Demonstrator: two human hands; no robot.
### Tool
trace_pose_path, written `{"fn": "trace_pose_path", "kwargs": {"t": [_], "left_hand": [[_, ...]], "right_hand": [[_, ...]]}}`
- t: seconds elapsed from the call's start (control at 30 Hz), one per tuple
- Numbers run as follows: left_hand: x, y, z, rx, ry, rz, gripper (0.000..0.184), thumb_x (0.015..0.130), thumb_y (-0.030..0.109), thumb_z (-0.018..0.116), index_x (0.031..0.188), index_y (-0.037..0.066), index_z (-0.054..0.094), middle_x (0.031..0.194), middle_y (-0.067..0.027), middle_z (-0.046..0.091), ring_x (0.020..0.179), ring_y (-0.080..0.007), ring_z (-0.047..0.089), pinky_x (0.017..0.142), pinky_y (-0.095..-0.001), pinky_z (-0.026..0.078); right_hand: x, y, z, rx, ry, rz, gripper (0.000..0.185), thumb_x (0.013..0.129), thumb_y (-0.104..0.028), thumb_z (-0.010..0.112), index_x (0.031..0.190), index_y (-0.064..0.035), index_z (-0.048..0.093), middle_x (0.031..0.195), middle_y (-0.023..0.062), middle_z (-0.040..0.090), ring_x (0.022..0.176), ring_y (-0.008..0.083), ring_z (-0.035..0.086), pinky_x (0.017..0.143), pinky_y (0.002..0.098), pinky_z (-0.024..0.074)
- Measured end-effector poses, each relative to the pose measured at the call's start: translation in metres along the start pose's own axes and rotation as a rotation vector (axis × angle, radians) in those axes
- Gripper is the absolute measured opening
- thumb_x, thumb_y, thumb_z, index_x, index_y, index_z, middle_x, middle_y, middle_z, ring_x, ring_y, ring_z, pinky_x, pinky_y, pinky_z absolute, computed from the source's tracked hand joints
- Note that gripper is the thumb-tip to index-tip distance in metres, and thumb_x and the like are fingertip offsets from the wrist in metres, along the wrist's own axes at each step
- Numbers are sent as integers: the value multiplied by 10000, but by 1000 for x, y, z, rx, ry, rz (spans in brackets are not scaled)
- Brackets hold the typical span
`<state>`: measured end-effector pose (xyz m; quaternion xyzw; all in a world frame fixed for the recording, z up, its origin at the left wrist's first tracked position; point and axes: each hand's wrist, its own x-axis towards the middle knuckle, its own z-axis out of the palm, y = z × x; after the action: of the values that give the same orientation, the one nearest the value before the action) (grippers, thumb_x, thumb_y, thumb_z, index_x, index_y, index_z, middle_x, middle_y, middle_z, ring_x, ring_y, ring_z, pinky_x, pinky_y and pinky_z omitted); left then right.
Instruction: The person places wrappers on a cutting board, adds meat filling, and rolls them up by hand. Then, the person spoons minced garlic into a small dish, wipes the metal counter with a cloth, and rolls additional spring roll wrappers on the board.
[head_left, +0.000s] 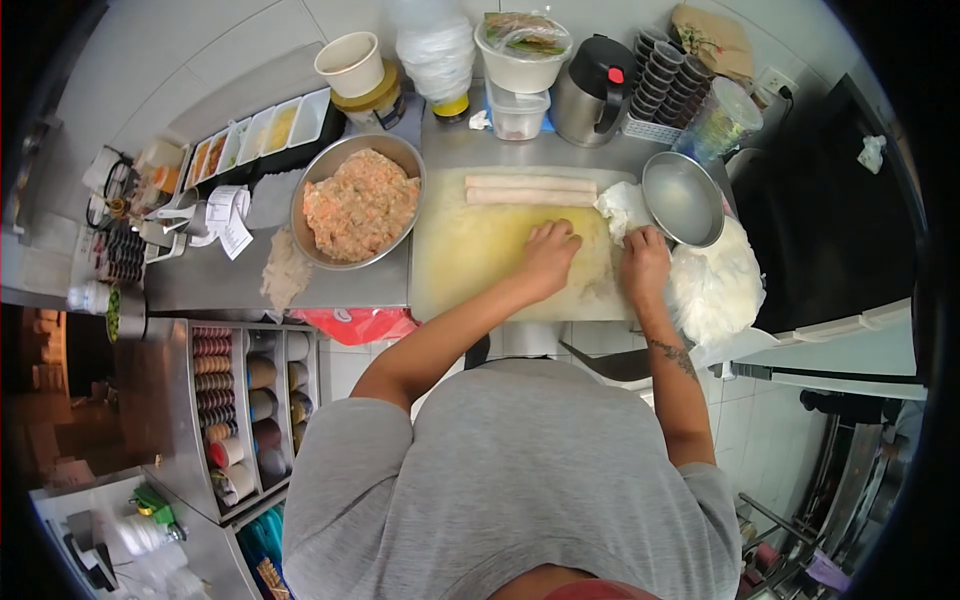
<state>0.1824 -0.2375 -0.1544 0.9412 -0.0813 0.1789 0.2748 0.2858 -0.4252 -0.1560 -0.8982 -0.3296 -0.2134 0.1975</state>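
Observation:
On a yellow-stained cutting board (480,260) lie two long pale rolls (530,190), side by side near its far edge. My left hand (550,255) rests on the board below them, fingers bent and slightly apart, with nothing seen in it. At the board's right side, my right hand (645,262) has its fingers closed at the lower edge of a crumpled white cloth (622,208). A round metal pan (683,200) with clear liquid stands just beyond that hand. Left of the board is a metal bowl (418,165) heaped with an orange-pink minced mixture (360,205).
A bulging white plastic bag (715,285) sits at the right. Along the back stand a steel jug (592,95), a tub (525,50), and stacked dark cups (665,80). A row of white trays (310,115) and paper slips (230,215) are at the left.

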Motion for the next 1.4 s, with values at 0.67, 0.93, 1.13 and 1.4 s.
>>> {"fn": "trace_pose_path", "kwargs": {"t": [0.67, 0.93, 1.13, 1.4], "left_hand": [[-156, 26, -78, -202, 235, -447, 275, 719, -142, 457, 932, -5, 565, 929, -160, 526, 800, -319, 545, 707, -372, 455], [-64, 70, -31, -398, 40, 5, 246, 705, -122, 469, 897, -2, 565, 901, -150, 540, 847, -336, 557, 740, -379, 466], [25, 140, 22, -438, -84, 540, 264, 740, -37, 521, 981, 41, 593, 986, -106, 597, 963, -279, 574, 848, -414, 423], [72, 134, 84, 290, -424, 392, 234, 742, 95, 581, 969, 47, 607, 1016, -159, 621, 894, -280, 625, 837, -433, 419]], "right_hand": [[-5, -13, -84, 423, 370, 350, 253, 749, 22, 559, 995, -31, 545, 1025, 127, 504, 748, 234, 501, 691, 343, 451], [-82, 72, -90, 97, 152, 410, 194, 730, 53, 541, 890, -27, 617, 840, 114, 594, 733, 256, 543, 695, 337, 456], [-103, 76, -86, 314, 21, 394, 402, 757, 36, 575, 1139, -76, 624, 1067, 161, 604, 1001, 318, 576, 892, 389, 456], [-102, 89, -96, 134, 123, 370, 394, 700, -42, 736, 1053, -87, 566, 1246, 158, 494, 1160, 378, 470, 986, 454, 369]]}}
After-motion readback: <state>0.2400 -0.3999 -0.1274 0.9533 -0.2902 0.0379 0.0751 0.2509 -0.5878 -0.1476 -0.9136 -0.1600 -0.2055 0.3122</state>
